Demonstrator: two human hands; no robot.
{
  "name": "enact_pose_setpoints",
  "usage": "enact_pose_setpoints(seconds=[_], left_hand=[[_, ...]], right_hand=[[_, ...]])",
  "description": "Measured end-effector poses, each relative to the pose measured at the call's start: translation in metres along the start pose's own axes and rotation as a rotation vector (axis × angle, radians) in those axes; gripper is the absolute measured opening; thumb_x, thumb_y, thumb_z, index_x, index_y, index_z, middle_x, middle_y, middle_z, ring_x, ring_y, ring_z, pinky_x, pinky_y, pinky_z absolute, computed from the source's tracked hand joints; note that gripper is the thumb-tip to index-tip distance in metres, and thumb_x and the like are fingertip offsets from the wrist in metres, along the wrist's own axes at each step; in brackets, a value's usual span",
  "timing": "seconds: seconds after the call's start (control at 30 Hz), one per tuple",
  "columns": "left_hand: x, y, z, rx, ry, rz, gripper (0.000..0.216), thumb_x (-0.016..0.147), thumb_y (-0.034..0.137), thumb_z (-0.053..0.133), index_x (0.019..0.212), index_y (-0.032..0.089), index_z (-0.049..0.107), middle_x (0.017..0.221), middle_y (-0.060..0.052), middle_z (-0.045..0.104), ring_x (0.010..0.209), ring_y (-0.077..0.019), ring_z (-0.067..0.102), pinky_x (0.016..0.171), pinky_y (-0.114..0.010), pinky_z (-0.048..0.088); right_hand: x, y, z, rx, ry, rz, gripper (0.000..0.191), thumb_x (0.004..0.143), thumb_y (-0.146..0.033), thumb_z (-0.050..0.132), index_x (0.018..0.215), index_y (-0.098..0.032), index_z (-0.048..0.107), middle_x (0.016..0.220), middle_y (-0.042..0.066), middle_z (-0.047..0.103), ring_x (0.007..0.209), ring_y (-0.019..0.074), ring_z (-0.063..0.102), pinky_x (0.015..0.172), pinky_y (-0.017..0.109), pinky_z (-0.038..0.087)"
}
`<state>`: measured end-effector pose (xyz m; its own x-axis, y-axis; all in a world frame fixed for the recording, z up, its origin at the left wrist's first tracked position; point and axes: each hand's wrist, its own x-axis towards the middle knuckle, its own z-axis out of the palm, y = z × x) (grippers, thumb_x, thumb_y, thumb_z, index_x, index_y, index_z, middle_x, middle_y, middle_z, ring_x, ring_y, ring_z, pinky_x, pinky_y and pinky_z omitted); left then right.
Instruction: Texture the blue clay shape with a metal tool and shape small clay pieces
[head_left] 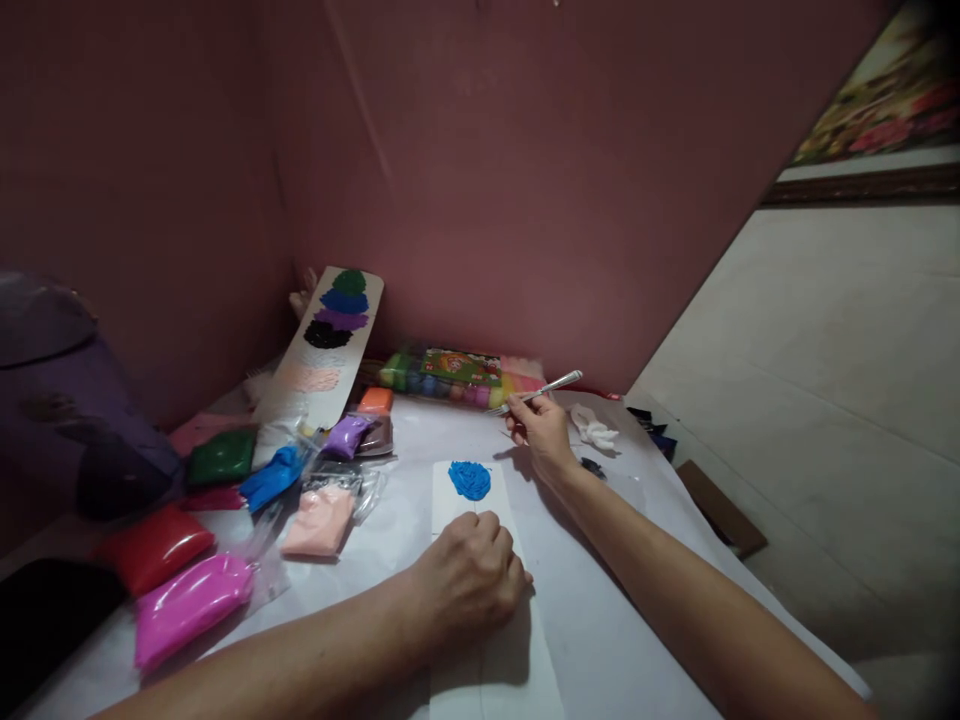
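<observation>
A white card strip (450, 495) lies on the table with a patch of blue clay (469, 479) pressed near its far end. My left hand (471, 577) rests as a closed fist on the strip, just below the blue clay; nothing shows in it. My right hand (541, 430) hovers to the right of the clay, fingers pinched round a thin metal sculpting tool (541, 391) whose tip points up and right.
Bags of coloured clay lie at left: pink (187, 605), red (154, 548), peach (320, 520), blue (271, 477), green (222, 456), purple (346, 436). A card with clay swatches (330, 340) leans on the wall beside a clay box (457, 376). White clay shape (595, 430) sits far right.
</observation>
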<state>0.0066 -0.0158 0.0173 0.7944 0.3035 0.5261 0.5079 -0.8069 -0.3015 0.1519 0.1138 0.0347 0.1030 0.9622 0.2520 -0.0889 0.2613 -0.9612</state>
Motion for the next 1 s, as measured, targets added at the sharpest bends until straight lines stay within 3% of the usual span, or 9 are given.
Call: enact_pose_setpoints(seconds=[0.2, 0.43, 0.57, 0.63, 0.7, 0.73, 0.83, 0.9, 1.0], left_hand=[[-0.001, 0.0, -0.004, -0.017, -0.031, -0.015, 0.023, 0.088, 0.022, 0.052, 0.066, 0.015, 0.051, 0.063, -0.005, 0.056, 0.061, -0.0198, 0.053, 0.051, -0.031, 0.032], [-0.003, -0.001, -0.002, -0.055, -0.02, -0.051, 0.027, 0.089, 0.024, 0.052, 0.064, 0.014, 0.052, 0.063, -0.006, 0.057, 0.062, -0.0186, 0.055, 0.053, -0.029, 0.037], [0.002, -0.011, -0.007, -0.232, 0.263, -0.352, 0.033, 0.09, 0.03, 0.051, 0.061, 0.015, 0.052, 0.057, -0.002, 0.056, 0.054, -0.0135, 0.052, 0.051, -0.025, 0.035], [0.007, -0.019, -0.013, -0.434, 0.389, -0.667, 0.025, 0.091, 0.032, 0.05, 0.073, 0.016, 0.057, 0.063, -0.001, 0.058, 0.057, -0.0121, 0.053, 0.054, -0.023, 0.038], [0.011, -0.026, -0.017, -0.706, 0.466, -0.852, 0.024, 0.089, 0.038, 0.052, 0.095, 0.016, 0.059, 0.066, 0.001, 0.057, 0.056, -0.0107, 0.052, 0.054, -0.022, 0.039], [0.012, -0.028, -0.018, -0.845, 0.459, -0.849, 0.03, 0.087, 0.04, 0.055, 0.103, 0.016, 0.058, 0.067, 0.002, 0.057, 0.056, -0.0108, 0.052, 0.053, -0.022, 0.04], [0.014, -0.03, -0.017, -1.133, 0.46, -0.793, 0.027, 0.084, 0.039, 0.058, 0.095, 0.015, 0.063, 0.072, 0.0, 0.061, 0.061, -0.0117, 0.055, 0.057, -0.022, 0.044], [0.014, -0.031, -0.014, -1.166, 0.538, -0.865, 0.025, 0.085, 0.04, 0.057, 0.082, 0.015, 0.063, 0.066, 0.001, 0.06, 0.057, -0.0107, 0.054, 0.054, -0.021, 0.044], [0.011, -0.036, -0.009, -1.045, 0.644, -1.048, 0.028, 0.087, 0.04, 0.054, 0.072, 0.016, 0.056, 0.051, 0.005, 0.05, 0.042, -0.0078, 0.045, 0.044, -0.02, 0.037]], right_hand=[[0.011, -0.004, -0.02, -0.062, 0.024, 0.092, 0.039, 0.067, -0.049, 0.071, 0.064, -0.017, 0.048, 0.046, -0.005, 0.05, 0.03, 0.0047, 0.039, 0.028, 0.016, 0.025], [-0.013, -0.032, -0.019, -0.141, -0.147, 0.084, 0.038, 0.067, -0.05, 0.07, 0.072, -0.015, 0.056, 0.045, -0.006, 0.053, 0.033, 0.0058, 0.042, 0.032, 0.016, 0.033], [-0.039, -0.051, -0.014, -0.247, -0.269, -0.06, 0.026, 0.076, -0.04, 0.063, 0.084, -0.015, 0.06, 0.05, -0.006, 0.052, 0.037, 0.0064, 0.041, 0.035, 0.018, 0.033], [-0.053, -0.06, -0.012, -0.392, -0.361, -0.222, 0.021, 0.08, -0.029, 0.058, 0.095, -0.015, 0.063, 0.058, -0.003, 0.06, 0.043, 0.008, 0.047, 0.042, 0.019, 0.038], [-0.065, -0.069, -0.008, -0.561, -0.488, -0.421, 0.034, 0.079, -0.018, 0.056, 0.113, -0.018, 0.06, 0.064, -0.002, 0.063, 0.055, 0.0109, 0.055, 0.055, 0.022, 0.045], [-0.07, -0.072, -0.006, -0.624, -0.552, -0.487, 0.044, 0.079, -0.015, 0.055, 0.123, -0.019, 0.055, 0.067, -0.001, 0.065, 0.058, 0.012, 0.057, 0.059, 0.023, 0.045], [-0.078, -0.075, -0.001, -0.736, -0.638, -0.57, 0.061, 0.08, -0.01, 0.049, 0.14, -0.017, 0.038, 0.074, 0.002, 0.068, 0.062, 0.015, 0.06, 0.061, 0.025, 0.045], [-0.079, -0.073, 0.0, -0.785, -0.604, -0.566, 0.061, 0.081, -0.011, 0.05, 0.141, -0.016, 0.036, 0.072, 0.002, 0.068, 0.06, 0.0161, 0.059, 0.06, 0.025, 0.044], [-0.079, -0.064, -0.001, -0.809, -0.428, -0.544, 0.047, 0.082, -0.021, 0.059, 0.128, -0.016, 0.052, 0.069, 0.003, 0.068, 0.059, 0.0174, 0.06, 0.06, 0.027, 0.044]])
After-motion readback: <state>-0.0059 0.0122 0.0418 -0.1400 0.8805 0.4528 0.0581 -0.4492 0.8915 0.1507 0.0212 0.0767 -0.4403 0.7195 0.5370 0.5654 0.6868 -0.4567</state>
